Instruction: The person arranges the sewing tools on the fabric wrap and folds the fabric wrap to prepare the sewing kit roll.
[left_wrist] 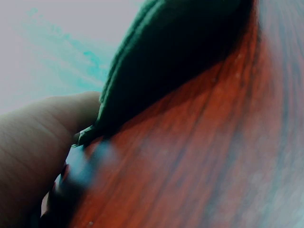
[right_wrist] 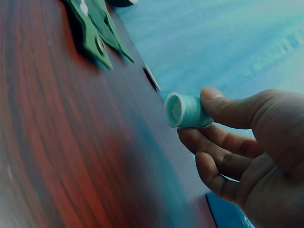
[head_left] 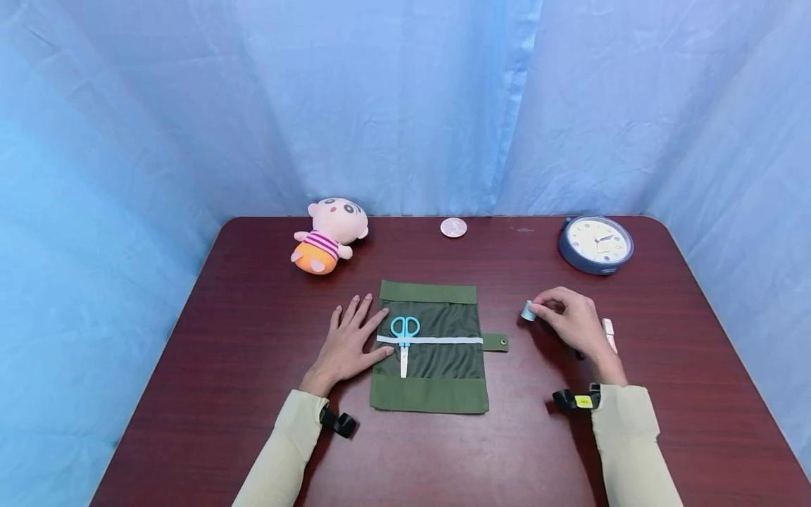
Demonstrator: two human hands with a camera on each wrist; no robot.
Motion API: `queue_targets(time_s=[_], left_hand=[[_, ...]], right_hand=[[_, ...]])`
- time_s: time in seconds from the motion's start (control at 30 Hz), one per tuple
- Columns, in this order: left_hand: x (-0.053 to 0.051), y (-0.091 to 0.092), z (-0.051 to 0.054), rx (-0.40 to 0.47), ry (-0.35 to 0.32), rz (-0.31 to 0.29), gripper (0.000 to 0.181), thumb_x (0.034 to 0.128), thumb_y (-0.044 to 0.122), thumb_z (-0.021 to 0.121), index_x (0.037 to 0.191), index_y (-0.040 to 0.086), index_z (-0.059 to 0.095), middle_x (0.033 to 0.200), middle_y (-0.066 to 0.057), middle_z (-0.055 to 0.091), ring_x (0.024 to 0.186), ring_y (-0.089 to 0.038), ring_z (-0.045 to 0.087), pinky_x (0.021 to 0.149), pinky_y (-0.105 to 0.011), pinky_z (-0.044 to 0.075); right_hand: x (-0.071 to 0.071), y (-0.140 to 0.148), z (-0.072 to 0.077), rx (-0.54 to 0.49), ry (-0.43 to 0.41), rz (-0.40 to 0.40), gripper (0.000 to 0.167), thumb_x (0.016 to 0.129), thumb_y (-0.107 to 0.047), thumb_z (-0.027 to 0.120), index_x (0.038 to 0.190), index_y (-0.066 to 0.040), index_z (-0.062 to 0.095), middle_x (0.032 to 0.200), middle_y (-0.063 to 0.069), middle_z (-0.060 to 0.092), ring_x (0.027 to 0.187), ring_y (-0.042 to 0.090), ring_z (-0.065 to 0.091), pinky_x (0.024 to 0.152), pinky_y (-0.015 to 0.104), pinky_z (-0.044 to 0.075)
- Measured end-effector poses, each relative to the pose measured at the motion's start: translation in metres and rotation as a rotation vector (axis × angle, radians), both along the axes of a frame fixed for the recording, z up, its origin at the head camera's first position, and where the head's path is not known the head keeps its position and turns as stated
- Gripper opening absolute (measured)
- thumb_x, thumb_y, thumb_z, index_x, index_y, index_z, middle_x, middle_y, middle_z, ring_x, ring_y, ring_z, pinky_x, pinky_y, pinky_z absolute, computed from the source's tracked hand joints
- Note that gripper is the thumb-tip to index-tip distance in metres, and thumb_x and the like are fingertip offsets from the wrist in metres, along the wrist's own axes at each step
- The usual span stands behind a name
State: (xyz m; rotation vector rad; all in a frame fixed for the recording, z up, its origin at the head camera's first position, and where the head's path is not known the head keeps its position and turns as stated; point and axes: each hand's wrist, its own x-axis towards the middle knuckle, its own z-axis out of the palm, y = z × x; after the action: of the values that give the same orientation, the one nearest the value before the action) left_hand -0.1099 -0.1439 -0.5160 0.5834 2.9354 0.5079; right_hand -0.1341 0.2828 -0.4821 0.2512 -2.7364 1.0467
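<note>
A green cloth roll-up pouch (head_left: 431,396) lies spread out on the table, its snap tab (head_left: 496,342) pointing right. Blue-handled scissors (head_left: 405,328) are tucked under the white elastic band (head_left: 453,340) across it. My left hand (head_left: 347,346) rests with fingers spread on the pouch's left edge, and the left wrist view shows the thumb (left_wrist: 52,116) against that edge. To the right of the pouch, my right hand (head_left: 570,320) pinches a mint-green thread spool (head_left: 528,310) between thumb and fingers. The spool (right_wrist: 187,110) is tilted and held above the table in the right wrist view.
A plush doll (head_left: 326,236) lies at the back left, a round pale disc (head_left: 453,227) near the back edge, and a blue clock (head_left: 597,243) at the back right. A small white object (head_left: 610,334) is partly hidden behind my right wrist. Blue curtains surround the table.
</note>
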Motion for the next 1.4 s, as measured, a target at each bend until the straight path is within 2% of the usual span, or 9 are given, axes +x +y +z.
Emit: queue_targets(time_s=[0.27,0.47,0.87,1.1,1.4], left_hand=[[0.0,0.0,0.0,-0.005,-0.009,0.005,0.079,0.0912,0.062,0.059,0.157,0.026,0.035,0.169,-0.013,0.017,0.158,-0.036,0.011,0.123,-0.065,0.01],[0.0,0.001,0.0,-0.007,-0.019,0.009,0.079,0.0916,0.062,0.058,0.157,0.025,0.035,0.169,-0.013,0.017,0.158,-0.036,0.01,0.123,-0.065,0.009],[0.0,0.001,0.0,0.01,-0.018,0.009,0.079,0.0913,0.061,0.059,0.157,0.025,0.035,0.169,-0.014,0.017,0.158,-0.036,0.01,0.123,-0.066,0.01],[-0.001,0.001,0.001,0.004,-0.034,0.008,0.079,0.0916,0.062,0.059,0.157,0.025,0.034,0.17,-0.013,0.016,0.158,-0.036,0.009,0.123,-0.066,0.009],[-0.001,0.002,0.004,0.051,-0.066,0.02,0.076,0.0922,0.059,0.06,0.156,0.024,0.037,0.169,-0.014,0.017,0.159,-0.036,0.008,0.123,-0.066,0.006]], right_hand=[[-0.007,-0.025,-0.001,-0.008,-0.004,0.059,0.005,0.086,-0.017,0.079,0.086,-0.014,0.076,0.083,0.002,0.072,0.07,-0.005,0.052,0.065,0.012,0.042],[-0.009,-0.043,0.002,-0.004,-0.02,0.11,0.007,0.088,-0.022,0.078,0.086,-0.015,0.076,0.088,0.0,0.073,0.074,-0.003,0.057,0.068,0.017,0.047],[-0.012,-0.077,0.002,-0.05,-0.024,0.209,0.008,0.088,-0.021,0.077,0.087,-0.014,0.077,0.089,0.001,0.073,0.077,0.01,0.067,0.071,0.025,0.054],[-0.012,-0.096,-0.001,-0.064,-0.027,0.255,0.012,0.088,-0.023,0.077,0.087,-0.011,0.076,0.09,0.001,0.073,0.078,0.009,0.067,0.073,0.025,0.055],[-0.013,-0.116,0.0,-0.072,-0.053,0.29,0.004,0.086,-0.018,0.08,0.086,-0.015,0.077,0.088,-0.001,0.073,0.078,0.008,0.064,0.072,0.022,0.053]])
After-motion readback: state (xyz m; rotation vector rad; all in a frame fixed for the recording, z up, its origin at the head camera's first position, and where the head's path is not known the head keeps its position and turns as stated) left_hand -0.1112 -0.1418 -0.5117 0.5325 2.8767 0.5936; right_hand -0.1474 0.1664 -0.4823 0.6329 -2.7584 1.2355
